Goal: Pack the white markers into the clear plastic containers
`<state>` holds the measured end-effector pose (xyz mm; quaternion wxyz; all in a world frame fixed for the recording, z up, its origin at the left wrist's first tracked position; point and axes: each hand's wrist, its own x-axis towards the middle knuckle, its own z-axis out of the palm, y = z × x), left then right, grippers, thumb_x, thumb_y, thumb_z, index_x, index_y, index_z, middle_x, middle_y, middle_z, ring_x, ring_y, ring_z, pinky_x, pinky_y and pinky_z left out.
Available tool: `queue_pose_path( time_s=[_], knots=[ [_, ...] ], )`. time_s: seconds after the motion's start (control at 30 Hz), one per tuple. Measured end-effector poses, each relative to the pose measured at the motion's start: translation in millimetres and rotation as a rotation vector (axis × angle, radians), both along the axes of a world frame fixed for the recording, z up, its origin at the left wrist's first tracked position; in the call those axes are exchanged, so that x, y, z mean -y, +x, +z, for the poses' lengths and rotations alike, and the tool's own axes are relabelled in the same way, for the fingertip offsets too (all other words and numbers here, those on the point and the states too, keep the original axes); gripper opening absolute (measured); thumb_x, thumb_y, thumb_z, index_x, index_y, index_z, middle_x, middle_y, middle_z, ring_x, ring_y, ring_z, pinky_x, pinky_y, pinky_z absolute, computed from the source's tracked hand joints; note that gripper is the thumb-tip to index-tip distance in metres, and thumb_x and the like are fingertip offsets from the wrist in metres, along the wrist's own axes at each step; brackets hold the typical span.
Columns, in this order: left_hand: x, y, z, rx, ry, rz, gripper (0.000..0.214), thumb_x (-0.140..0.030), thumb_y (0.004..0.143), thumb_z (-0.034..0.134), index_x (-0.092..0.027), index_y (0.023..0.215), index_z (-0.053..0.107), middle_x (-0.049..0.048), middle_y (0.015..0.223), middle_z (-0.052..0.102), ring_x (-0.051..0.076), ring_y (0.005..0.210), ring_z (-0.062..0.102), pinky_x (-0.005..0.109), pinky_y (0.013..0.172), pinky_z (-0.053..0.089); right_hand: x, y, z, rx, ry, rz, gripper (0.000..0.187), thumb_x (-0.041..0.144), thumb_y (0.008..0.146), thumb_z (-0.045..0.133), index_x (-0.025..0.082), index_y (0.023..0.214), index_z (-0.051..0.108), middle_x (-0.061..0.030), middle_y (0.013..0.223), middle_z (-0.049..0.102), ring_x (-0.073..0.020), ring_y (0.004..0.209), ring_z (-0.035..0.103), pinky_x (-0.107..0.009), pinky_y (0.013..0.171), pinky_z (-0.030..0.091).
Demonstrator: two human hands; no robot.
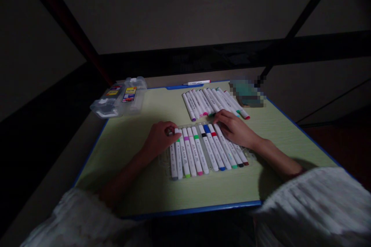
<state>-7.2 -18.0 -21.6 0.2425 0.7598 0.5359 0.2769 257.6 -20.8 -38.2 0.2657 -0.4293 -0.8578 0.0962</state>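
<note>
Two groups of white markers (189, 152) with coloured bands and ends lie side by side in a clear plastic tray (162, 158) in front of me. At the tray's upper left corner, my left hand (158, 139) is closed, thumb and forefinger pinching the top of a marker (179, 154). My right hand (236, 127) bends over the upper ends of the right-hand markers (228, 152). Its fingers are closed there, and what they hold, if anything, is hidden. Behind the tray lies a row of loose white markers (213, 100) with coloured ends.
A clear plastic case (135, 104) with bright labels stands at the table's far left. One marker (198, 83) lies on the blue ledge (185, 87) at the back. A blurred greenish object (246, 90) sits far right. The table (203, 193) has a blue edge.
</note>
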Motion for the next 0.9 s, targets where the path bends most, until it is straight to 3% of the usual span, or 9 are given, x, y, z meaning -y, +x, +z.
queue_pose_path(
  time_s=[0.2, 0.43, 0.9],
  knots=[
    [-4, -2, 4.7, 0.281, -0.111, 0.068, 0.012, -0.022, 0.056, 0.068, -0.014, 0.064, 0.063, -0.0031, 0.056, 0.058, 0.007, 0.05, 0.045, 0.019, 0.048, 0.034, 0, 0, -0.4, 0.022, 0.009, -0.009, 0.026, 0.001, 0.072, 0.04, 0.017, 0.086, 0.054, -0.0094, 0.092, 0.053, -0.0228, 0.088, 0.053, -0.038, 0.079, 0.045],
    [-5, -3, 7.4, 0.655, -0.3, 0.082, 0.025, -0.033, 0.055, 0.072, -0.015, 0.067, 0.059, -0.0017, 0.06, 0.06, 0.01, 0.054, 0.053, 0.023, 0.054, 0.044, 0, 0, -0.6, 0.01, 0.001, -0.004, 0.028, 0.001, 0.07, 0.04, 0.017, 0.087, 0.054, -0.0093, 0.093, 0.053, -0.0234, 0.089, 0.053, -0.039, 0.08, 0.044],
    [-1, 11, 6.0, 0.593, -0.452, 0.079, 0.02, -0.029, 0.062, 0.068, -0.013, 0.066, 0.057, -0.0026, 0.052, 0.06, 0.009, 0.046, 0.057, 0.021, 0.05, 0.048, -10, 10, 1.0, -0.29, -0.24, 0.058, 0.027, 0.006, 0.075, 0.038, 0.018, 0.079, 0.063, -0.0064, 0.09, 0.054, -0.0189, 0.091, 0.053, -0.035, 0.084, 0.042]
  ],
)
